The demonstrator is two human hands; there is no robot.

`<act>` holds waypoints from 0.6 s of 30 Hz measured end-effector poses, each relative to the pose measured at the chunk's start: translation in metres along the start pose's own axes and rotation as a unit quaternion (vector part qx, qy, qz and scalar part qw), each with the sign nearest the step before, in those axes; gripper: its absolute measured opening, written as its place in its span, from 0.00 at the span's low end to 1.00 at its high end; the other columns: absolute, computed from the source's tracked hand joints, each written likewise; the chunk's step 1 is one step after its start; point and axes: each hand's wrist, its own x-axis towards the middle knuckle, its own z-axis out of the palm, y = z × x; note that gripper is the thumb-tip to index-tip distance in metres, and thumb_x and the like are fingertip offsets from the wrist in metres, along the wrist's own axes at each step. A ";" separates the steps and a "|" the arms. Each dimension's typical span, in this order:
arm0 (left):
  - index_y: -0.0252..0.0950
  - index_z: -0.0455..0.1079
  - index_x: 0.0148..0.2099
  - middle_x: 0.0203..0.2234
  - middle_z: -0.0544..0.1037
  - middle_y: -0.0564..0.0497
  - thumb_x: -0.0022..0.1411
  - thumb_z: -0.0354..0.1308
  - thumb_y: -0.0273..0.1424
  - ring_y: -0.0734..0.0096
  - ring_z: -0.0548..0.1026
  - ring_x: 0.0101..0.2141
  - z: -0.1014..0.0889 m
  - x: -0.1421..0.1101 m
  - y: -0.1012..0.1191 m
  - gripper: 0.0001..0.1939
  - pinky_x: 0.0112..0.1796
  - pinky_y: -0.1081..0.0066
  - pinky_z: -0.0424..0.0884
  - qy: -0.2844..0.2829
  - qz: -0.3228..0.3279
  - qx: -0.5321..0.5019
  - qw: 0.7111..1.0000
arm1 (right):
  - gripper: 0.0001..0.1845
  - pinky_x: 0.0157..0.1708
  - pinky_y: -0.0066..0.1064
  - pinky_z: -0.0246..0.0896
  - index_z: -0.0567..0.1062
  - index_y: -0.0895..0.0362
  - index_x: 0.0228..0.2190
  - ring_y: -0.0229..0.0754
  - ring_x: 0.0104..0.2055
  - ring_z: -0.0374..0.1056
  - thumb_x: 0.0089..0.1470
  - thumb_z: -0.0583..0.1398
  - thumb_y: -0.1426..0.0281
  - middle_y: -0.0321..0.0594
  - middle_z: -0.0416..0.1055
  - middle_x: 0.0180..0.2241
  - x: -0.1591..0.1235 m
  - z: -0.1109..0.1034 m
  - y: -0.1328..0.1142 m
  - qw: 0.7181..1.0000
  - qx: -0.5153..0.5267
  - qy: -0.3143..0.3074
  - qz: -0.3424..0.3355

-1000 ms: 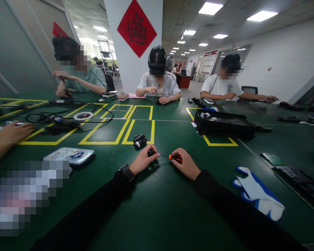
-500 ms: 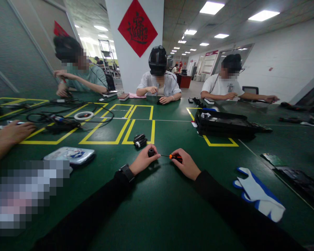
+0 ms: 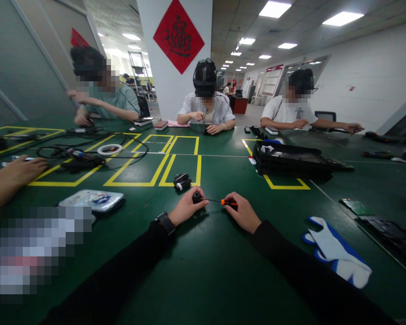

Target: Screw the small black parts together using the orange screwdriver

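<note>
Between the fingers of my left hand [image 3: 186, 207] is a small black round part [image 3: 196, 197], closed in a grip; its kind is unclear. My right hand [image 3: 244, 214] is wrapped round the orange-and-black handle of a screwdriver [image 3: 230, 204]. The thin shaft points left, its tip at the black part or at the left fingertips; which of them it touches I cannot tell. Both hands are just above the green table [image 3: 203, 271]. Beyond my left hand lies a bundle of small black pieces [image 3: 182, 181] with a white band.
A blue-and-white glove [image 3: 338, 253] lies to the right, near a green circuit board [image 3: 357, 207]. A long black housing [image 3: 291, 160] is farther back. At left are a phone-like case [image 3: 93, 200], black cables [image 3: 77, 158] and another person's hand [image 3: 23, 170]. Several people sit across the table.
The screwdriver's handle has shifted very slightly right, and its shaft tilts a little more. Both hands keep their grips. The person at far left has moved their hands.
</note>
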 end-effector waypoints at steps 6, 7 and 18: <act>0.35 0.61 0.34 0.28 0.68 0.55 0.52 0.57 0.37 0.73 0.67 0.30 0.000 0.000 0.001 0.12 0.34 0.72 0.63 0.005 -0.003 0.001 1.000 | 0.05 0.38 0.33 0.58 0.67 0.57 0.34 0.39 0.36 0.62 0.51 0.56 0.73 0.39 0.66 0.33 0.000 0.000 0.000 1.000 0.008 0.005 0.002; 0.35 0.61 0.34 0.28 0.68 0.55 0.52 0.57 0.37 0.73 0.67 0.30 0.000 0.000 0.002 0.12 0.34 0.72 0.64 0.004 -0.004 -0.001 1.000 | 0.05 0.38 0.33 0.58 0.67 0.57 0.34 0.39 0.36 0.62 0.51 0.56 0.73 0.39 0.66 0.33 0.000 0.000 0.000 1.000 0.009 0.005 0.002; 0.36 0.61 0.34 0.27 0.67 0.55 0.54 0.55 0.38 0.75 0.66 0.28 0.001 0.000 0.002 0.11 0.32 0.73 0.63 0.003 -0.015 -0.028 0.999 | 0.08 0.41 0.34 0.57 0.69 0.57 0.37 0.40 0.39 0.62 0.53 0.55 0.71 0.41 0.66 0.36 0.001 0.000 0.001 1.000 0.004 -0.007 -0.008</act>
